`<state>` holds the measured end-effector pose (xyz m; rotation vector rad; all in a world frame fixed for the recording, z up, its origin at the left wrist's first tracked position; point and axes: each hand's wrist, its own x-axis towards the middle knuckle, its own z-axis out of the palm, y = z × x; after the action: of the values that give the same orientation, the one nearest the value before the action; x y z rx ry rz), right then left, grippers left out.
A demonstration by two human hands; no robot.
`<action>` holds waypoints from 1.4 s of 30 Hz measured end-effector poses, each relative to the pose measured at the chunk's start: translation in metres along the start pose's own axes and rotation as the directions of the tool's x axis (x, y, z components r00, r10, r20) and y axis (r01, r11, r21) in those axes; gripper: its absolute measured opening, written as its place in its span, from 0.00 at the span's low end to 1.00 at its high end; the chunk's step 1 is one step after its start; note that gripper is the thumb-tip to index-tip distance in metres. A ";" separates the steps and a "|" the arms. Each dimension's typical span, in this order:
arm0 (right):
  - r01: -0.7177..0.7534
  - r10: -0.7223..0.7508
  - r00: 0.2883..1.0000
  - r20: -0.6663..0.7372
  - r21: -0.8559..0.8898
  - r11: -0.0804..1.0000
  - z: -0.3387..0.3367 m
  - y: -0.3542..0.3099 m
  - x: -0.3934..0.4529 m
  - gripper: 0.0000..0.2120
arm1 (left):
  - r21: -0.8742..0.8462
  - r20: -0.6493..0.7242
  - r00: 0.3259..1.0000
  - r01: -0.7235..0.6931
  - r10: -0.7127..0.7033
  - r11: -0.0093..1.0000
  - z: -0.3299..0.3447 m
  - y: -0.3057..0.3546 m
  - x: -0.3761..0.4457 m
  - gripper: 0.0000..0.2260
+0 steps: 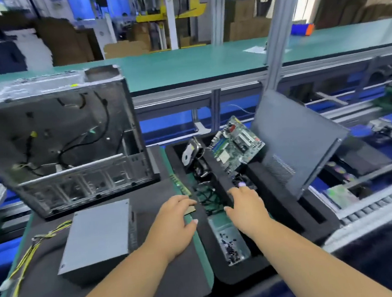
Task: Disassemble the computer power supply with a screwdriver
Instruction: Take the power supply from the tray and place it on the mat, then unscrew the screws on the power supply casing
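The grey power supply (pixel 101 237) lies flat on the black mat at lower left of the frame, untouched. At lower centre, the left hand (pixel 175 217) pinches a small green-gold module (pixel 189 209), while the right hand (pixel 245 203) rests with relaxed, spread fingers on the black foam tray (pixel 288 209).

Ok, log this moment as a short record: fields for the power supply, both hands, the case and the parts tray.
power supply: grey box lying flat on the dark mat, cables trailing off to its left, no hand on it
left hand: over the mat's right edge, fingers on a small flat part; grip unclear
right hand: fingers spread, reaching into the tray
case: open chassis tilted behind the power supply
parts tray: black foam tray holding a motherboard and loose screws
screwdriver: none visible
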<state>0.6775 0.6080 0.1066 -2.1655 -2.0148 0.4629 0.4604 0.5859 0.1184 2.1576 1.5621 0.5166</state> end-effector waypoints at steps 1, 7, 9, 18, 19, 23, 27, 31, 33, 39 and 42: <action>-0.026 0.026 1.000 0.017 0.011 1.000 0.000 0.012 0.000 0.22 | -0.005 0.011 1.000 0.000 0.000 1.000 0.005 0.008 0.003 0.19; -0.060 0.055 0.993 0.101 0.046 0.997 0.004 0.054 0.004 0.22 | 0.015 0.041 0.999 0.000 -0.001 1.000 0.029 0.041 0.018 0.20; -0.060 0.053 0.991 0.125 0.050 0.997 0.008 0.061 0.006 0.22 | 0.018 0.049 0.999 0.013 -0.014 1.000 0.035 0.048 0.020 0.20; -0.056 0.057 0.977 0.205 -0.010 0.998 0.022 0.078 0.008 0.15 | 0.071 0.038 0.998 0.054 -0.057 0.996 0.035 0.046 0.008 0.19; -0.058 0.061 0.977 0.205 -0.021 0.998 0.023 0.078 0.008 0.15 | 0.073 0.018 0.997 0.068 -0.070 0.995 0.033 0.043 0.005 0.19; -0.093 0.105 0.964 0.242 -0.060 0.994 0.022 0.078 0.008 0.15 | 0.054 -0.076 0.991 0.110 -0.106 0.992 0.020 0.033 -0.002 0.17; -0.073 0.081 0.973 0.214 -0.041 0.996 0.017 0.070 0.010 0.14 | 0.031 -0.118 0.988 0.109 -0.105 0.994 0.009 0.026 -0.005 0.17; -0.038 0.024 0.994 0.108 0.134 0.990 0.008 0.042 0.014 0.12 | 0.018 -0.133 0.986 0.108 -0.105 0.994 0.001 0.012 -0.013 0.18; -0.012 0.003 0.999 0.038 0.246 0.969 0.004 0.021 0.016 0.09 | 0.012 -0.148 0.983 0.113 -0.110 0.994 -0.003 0.000 -0.019 0.18; 0.129 -0.078 0.990 -0.116 0.552 0.824 -0.001 -0.053 0.015 0.07 | -0.020 -0.271 0.946 0.181 -0.180 0.983 -0.027 -0.049 -0.035 0.18; 0.170 -0.091 0.983 -0.161 0.596 0.785 0.000 -0.089 0.013 0.07 | -0.002 -0.327 0.920 0.227 -0.215 0.974 -0.048 -0.080 -0.033 0.18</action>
<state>0.5939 0.6290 0.1332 -1.6020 -1.6261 0.8045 0.3618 0.5819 0.1140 1.9574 1.9759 0.8056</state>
